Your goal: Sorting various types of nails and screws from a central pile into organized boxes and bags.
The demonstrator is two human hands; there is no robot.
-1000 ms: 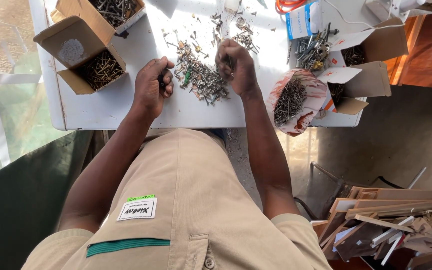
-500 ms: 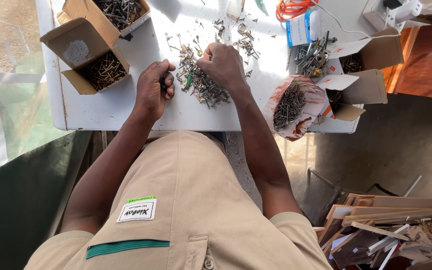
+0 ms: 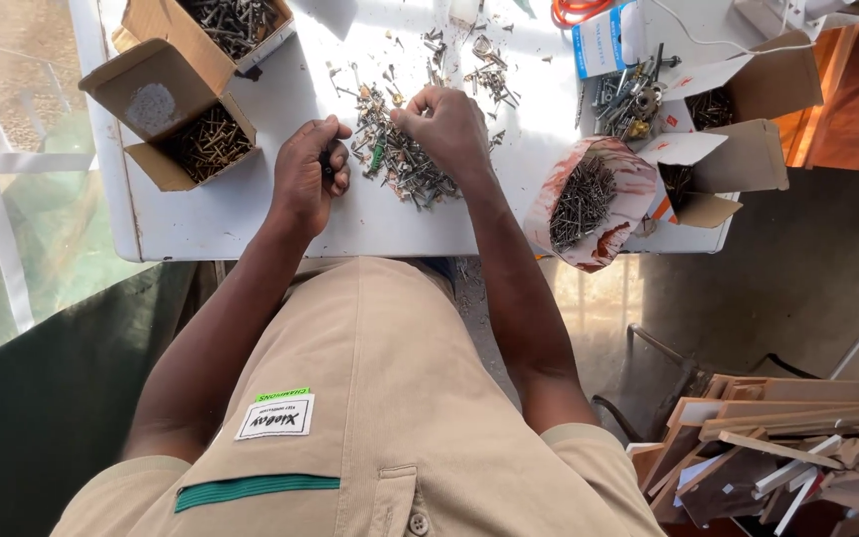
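A loose heap of mixed screws and nails (image 3: 405, 164) lies in the middle of a white table (image 3: 221, 214). My right hand (image 3: 446, 127) rests on top of the heap with its fingertips pinched into the screws. My left hand (image 3: 305, 174) sits just left of the heap, curled into a fist around several small dark screws. A green plastic plug (image 3: 374, 157) shows among the screws between the two hands.
Two open cardboard boxes of screws (image 3: 201, 139) stand at the left of the table. A torn paper bag of nails (image 3: 581, 204), more boxes (image 3: 718, 139) and a blue packet (image 3: 599, 40) sit at the right. Scrap wood pieces (image 3: 777, 438) lie on the floor at lower right.
My right hand has moved left from the heap's right side onto its upper middle and now picks among the screws. My left hand has stayed closed in place.
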